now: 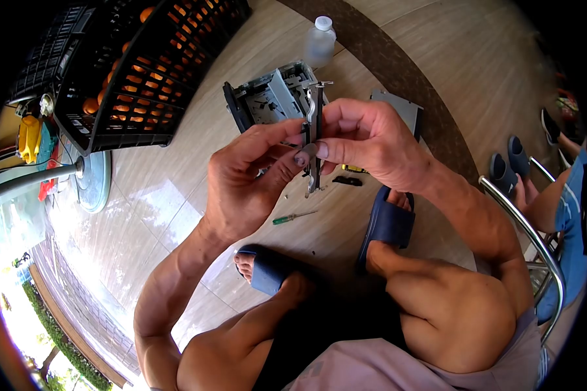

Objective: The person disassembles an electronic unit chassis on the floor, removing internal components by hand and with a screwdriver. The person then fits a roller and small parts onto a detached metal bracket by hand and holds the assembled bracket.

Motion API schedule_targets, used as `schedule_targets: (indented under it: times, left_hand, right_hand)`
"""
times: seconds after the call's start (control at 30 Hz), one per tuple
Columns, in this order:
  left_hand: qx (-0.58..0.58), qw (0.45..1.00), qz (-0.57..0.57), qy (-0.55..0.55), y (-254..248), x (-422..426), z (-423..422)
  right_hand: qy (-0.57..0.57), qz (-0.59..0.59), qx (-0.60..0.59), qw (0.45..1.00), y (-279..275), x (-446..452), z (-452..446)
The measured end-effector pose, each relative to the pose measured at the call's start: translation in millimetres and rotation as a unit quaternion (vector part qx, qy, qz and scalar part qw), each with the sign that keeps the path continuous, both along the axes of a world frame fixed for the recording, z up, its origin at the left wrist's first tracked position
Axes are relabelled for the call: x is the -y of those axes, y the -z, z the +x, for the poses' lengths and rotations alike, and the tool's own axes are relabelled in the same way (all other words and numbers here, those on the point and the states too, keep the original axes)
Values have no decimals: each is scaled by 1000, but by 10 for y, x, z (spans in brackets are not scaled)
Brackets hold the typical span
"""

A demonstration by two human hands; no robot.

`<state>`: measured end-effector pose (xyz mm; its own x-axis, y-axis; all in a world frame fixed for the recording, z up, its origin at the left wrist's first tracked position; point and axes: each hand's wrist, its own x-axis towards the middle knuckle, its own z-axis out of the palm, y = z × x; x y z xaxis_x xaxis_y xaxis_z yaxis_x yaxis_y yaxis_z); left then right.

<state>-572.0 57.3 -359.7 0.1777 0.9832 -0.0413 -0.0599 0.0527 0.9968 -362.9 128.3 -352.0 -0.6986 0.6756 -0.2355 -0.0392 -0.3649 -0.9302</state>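
Between my two hands, in the middle of the head view, a narrow metal-and-black mechanical part (314,117) is held upright. My left hand (257,163) pinches it from the left, thumb and fingers closed on its edge. From the right, my right hand (372,140) grips the same part with its thumb across the front. Behind it on the floor sits an opened grey device casing (277,94) with its inside showing. Below the hands lie a green-handled screwdriver (293,217) and a small black piece (347,180).
A black plastic crate (150,78) of orange fruit stands at upper left. A clear bottle (320,42) is beyond the casing, and a grey metal panel (401,107) lies right of it. Another person (561,215) sits at the right by a metal chair frame (535,238).
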Motion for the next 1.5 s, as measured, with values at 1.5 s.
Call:
schedule_targets:
  times: [1.5]
  left_hand:
    - [101, 990, -99, -10, 23, -60, -58]
  right_hand:
    - [16, -11, -1, 1000, -45, 9, 18]
